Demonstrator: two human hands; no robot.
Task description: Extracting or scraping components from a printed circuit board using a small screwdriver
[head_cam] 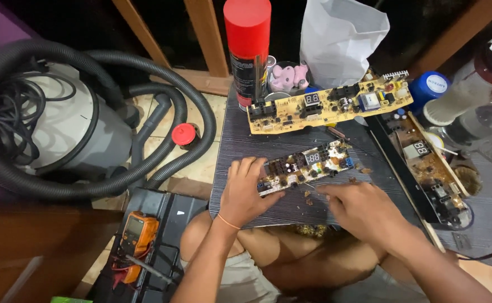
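A small circuit board [313,164] with a number display lies on a dark striped tabletop [240,151]. My left hand [247,188] rests on the board's left end, fingers spread over it and holding it down. My right hand [358,209] hovers just below the board's right half, fingers curled toward some brown crumbs on the table; whether it pinches anything cannot be made out. A longer yellow circuit board [330,106] lies farther back.
A red-capped spray can [248,50] and a white bag [338,39] stand at the back. A third board in a black frame [434,174] lies right. A grey vacuum with hoses [77,123] sits left; an orange multimeter [139,233] lies on a black case.
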